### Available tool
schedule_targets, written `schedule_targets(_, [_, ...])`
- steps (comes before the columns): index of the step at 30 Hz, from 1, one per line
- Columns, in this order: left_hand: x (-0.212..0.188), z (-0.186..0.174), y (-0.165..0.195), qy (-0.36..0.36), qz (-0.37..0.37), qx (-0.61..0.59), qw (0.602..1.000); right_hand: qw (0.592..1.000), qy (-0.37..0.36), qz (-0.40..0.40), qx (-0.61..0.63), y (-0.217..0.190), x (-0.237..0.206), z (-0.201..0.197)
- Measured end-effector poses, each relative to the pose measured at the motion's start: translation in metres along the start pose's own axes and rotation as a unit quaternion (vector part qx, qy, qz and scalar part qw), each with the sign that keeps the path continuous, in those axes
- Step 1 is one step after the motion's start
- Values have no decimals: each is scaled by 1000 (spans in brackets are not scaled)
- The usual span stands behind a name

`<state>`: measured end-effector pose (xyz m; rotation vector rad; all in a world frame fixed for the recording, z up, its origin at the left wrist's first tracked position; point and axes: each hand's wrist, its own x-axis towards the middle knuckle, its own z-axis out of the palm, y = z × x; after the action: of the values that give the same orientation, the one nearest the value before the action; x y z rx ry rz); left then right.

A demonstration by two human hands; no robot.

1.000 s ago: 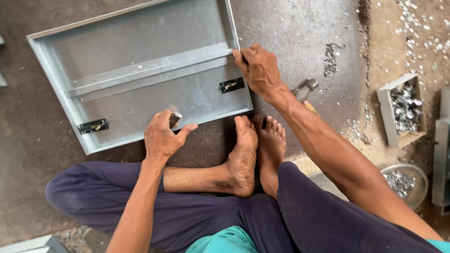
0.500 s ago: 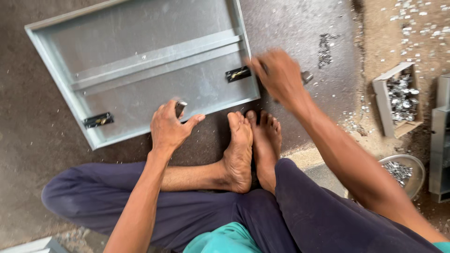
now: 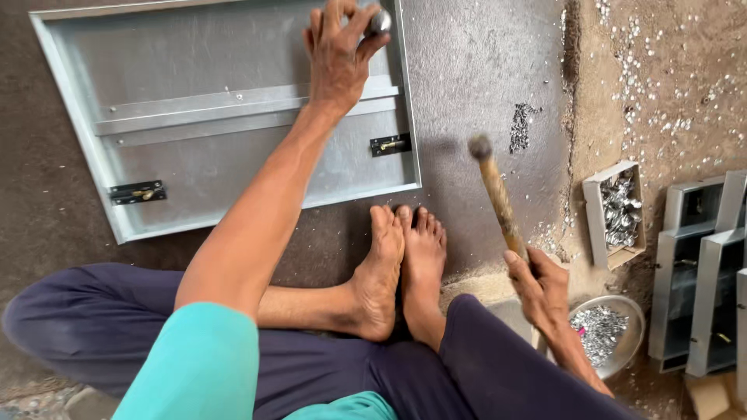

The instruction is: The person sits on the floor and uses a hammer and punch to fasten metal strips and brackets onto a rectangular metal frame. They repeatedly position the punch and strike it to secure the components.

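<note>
Head view: the left hand [image 3: 338,50] pinches a small metal piece [image 3: 380,21] at the far right edge of the panel [image 3: 194,167] lying on the floor [image 3: 482,85]. The right hand [image 3: 545,292], closed around the handle, lifts a hammer [image 3: 498,198] beside the panel. A square blow with fingers kept aside seems best.

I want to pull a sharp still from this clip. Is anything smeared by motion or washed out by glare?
Head view: the hammer in the right hand is motion-smeared at its head; the left hand and metal panel look sharp; light is soft and even, no harsh glare, only a faint sheen on the panel.
</note>
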<state>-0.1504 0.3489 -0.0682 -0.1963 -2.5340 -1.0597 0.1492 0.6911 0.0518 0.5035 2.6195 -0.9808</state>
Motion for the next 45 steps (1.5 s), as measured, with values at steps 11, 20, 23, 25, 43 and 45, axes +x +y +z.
schedule_targets(11, [-6, 10, -17, 55, 35, -5, 998, 983, -87, -18, 163, -70, 113, 98])
schedule_targets(20, [-24, -6, -7, -116, 227, -4, 967, 868, 34, -323, 375, -105, 82, -31])
schedule_targets(23, [-20, -3, -9, -112, 222, -14, 968, 967, 25, -197, 162, -95, 75, 36])
schedule_targets(25, [-16, -2, -10, -107, 219, -26, 969, 993, -7, -93, 74, -88, 72, 66])
schedule_targets(43, [-16, 0, -9, -41, 104, -12, 994, 983, 22, -108, 148, -99, 83, 37])
schedule_targets(45, [-15, -5, -4, -46, 134, -15, 990, 941, 32, -241, 236, -104, 92, -13])
